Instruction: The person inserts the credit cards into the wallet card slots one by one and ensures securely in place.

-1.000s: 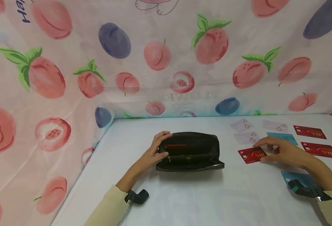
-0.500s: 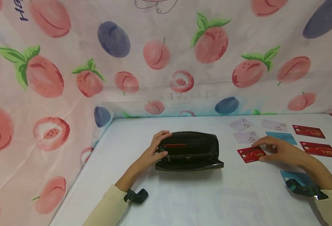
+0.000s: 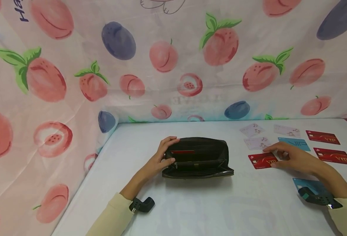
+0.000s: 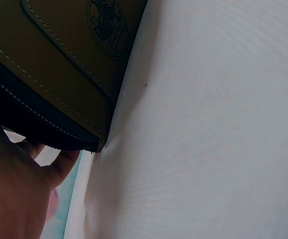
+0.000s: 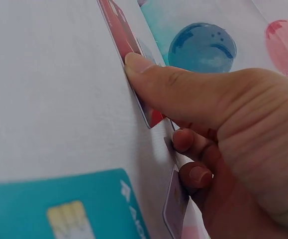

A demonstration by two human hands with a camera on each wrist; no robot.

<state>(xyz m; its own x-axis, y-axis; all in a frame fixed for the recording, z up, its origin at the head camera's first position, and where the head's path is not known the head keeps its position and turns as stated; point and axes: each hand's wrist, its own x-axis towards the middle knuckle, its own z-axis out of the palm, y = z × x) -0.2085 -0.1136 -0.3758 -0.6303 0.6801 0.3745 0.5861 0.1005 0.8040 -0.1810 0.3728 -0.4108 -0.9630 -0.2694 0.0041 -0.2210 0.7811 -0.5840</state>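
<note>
An unzipped black wallet (image 3: pixel 204 147) stands gaping on the white table, with the edge of a red card (image 3: pixel 183 152) showing in its rear pocket. My left hand (image 3: pixel 161 157) grips the wallet's left end, thumb on the front flap and fingers over the back. From the left wrist, the wallet's brown outer side (image 4: pixel 59 55) shows stitching and a dark round emblem. Over to the right, my right hand (image 3: pixel 297 159) pinches a red VIP card (image 3: pixel 259 161) by its right end. In the right wrist view, the thumb (image 5: pixel 168 84) presses the card's edge (image 5: pixel 119 32).
Two more red VIP cards, one upper (image 3: pixel 322 137) and one lower (image 3: pixel 335 156), lie at the far right. A blue card (image 3: pixel 294 143) is behind my right hand, another blue card (image 3: pixel 309 186) under the wrist. Pale patterned cards (image 3: pixel 257 143) lie near the fruit-print backdrop (image 3: pixel 167 91).
</note>
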